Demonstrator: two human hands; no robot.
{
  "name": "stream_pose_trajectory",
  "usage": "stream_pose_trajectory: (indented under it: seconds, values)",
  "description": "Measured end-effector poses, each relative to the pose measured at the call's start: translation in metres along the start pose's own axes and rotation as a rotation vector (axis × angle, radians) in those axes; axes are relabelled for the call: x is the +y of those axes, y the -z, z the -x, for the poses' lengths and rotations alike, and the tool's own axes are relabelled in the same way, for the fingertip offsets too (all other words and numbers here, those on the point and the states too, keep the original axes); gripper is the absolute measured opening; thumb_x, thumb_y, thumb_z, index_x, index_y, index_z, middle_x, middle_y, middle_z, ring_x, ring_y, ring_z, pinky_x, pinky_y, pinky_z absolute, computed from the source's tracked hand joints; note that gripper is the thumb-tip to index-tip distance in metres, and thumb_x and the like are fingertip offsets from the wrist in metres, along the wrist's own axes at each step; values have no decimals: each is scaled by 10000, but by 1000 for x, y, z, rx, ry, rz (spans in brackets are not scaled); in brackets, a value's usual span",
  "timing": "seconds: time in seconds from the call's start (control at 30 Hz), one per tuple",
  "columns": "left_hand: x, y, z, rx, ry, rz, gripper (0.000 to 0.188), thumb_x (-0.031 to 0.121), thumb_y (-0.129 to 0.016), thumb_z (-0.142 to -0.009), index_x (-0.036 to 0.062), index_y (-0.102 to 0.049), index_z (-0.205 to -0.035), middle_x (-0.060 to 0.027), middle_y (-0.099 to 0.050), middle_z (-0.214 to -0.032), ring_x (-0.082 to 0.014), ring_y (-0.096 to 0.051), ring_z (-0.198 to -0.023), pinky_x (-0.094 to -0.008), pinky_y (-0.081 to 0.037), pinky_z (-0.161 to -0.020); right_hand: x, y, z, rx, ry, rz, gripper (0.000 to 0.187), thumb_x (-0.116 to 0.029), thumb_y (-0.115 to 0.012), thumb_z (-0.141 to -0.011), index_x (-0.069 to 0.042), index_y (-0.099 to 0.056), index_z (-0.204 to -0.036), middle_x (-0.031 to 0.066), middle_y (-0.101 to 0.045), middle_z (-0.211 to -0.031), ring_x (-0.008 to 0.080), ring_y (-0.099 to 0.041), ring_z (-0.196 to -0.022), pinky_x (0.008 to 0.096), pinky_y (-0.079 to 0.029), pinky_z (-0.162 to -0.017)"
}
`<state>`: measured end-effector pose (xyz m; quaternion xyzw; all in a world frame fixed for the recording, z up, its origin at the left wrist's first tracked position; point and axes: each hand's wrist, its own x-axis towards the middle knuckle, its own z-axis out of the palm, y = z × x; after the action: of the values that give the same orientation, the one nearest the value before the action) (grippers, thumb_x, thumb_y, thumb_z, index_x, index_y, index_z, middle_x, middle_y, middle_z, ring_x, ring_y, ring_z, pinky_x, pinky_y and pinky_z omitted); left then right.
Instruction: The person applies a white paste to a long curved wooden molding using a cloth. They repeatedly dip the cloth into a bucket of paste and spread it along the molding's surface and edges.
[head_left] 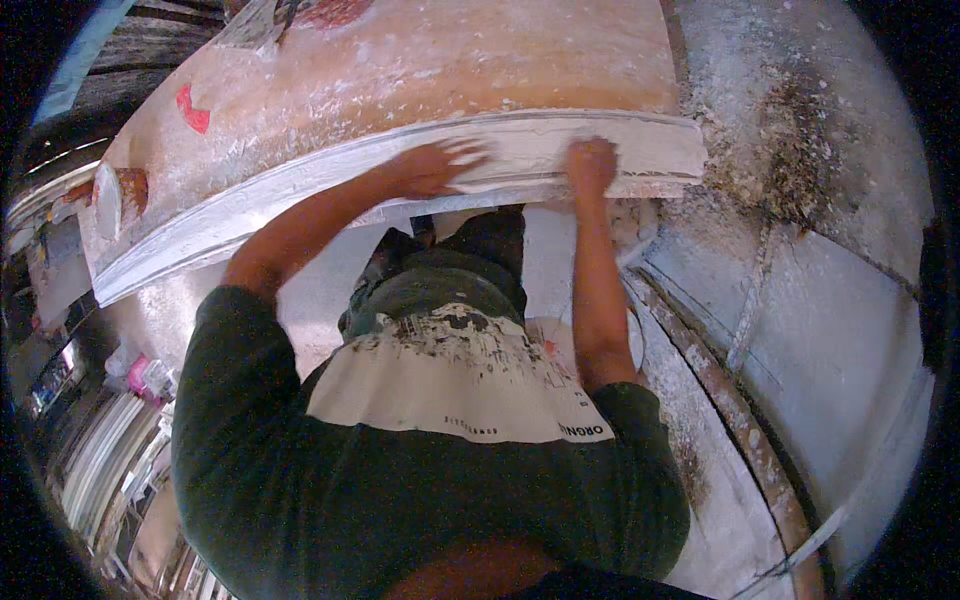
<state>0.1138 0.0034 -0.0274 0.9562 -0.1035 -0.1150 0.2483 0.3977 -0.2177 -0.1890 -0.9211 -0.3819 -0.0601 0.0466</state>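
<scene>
One long white strip (645, 145) lies along the near edge of the stained table (430, 75). Left hand (430, 170) over it: fingers spread, blurred, holding nothing visible. Right hand (592, 165), farther right: fingers curled, blurred; cannot tell if holding anything. Red scrap (192, 108) on table, leftward.

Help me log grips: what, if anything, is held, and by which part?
Nothing shows in the left hand; the curled right hand is too blurred to tell.

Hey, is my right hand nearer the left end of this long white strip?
No, the right hand is at the long white strip, much closer to its right end.
</scene>
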Motion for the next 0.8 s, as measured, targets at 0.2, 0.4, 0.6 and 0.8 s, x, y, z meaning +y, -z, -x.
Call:
stream_pose_trajectory:
  seconds: [0.2, 0.4, 0.6, 0.8]
  values:
    - [-13, 13, 202, -302, 225, -63, 722, 413, -473, -899, 83, -161, -1461, -153, -132, -1519, -330, -144, -1397, -426, -167, -1138, -241, 161, 90, -439, 111, -459, 282, -245, -558, -725, 10, -649, -802, 227, -613, -860, 394, -600, -819, 486, -495, -720]
    - [-19, 21, 187, -261, 328, -72, 776, 430, -516, -863, 92, -156, -1462, -175, -134, -1513, -364, -181, -1377, -442, -198, -1123, -281, 194, 87, -530, 406, -518, 339, -267, -515, -780, 23, -648, -895, 254, -593, -986, 399, -590, -900, 528, -483, -781]
    - [-31, 22, 76, -166, 89, -118, 823, 491, -506, -848, 50, -162, -1452, -240, -173, -1484, -396, -198, -1363, -453, -195, -1117, -184, 122, 28, -356, 186, -221, 314, -280, -533, -774, -6, -670, -843, 200, -636, -920, 363, -606, -869, 475, -502, -763]
    - [-21, 9, -65, -44, -34, 6, 875, 566, -488, -833, 64, -143, -1460, -246, -148, -1490, -398, -180, -1372, -462, -157, -1127, -14, 128, -50, -285, -285, -93, 327, -346, -507, -809, -81, -692, -846, 160, -657, -908, 313, -638, -840, 449, -520, -733]
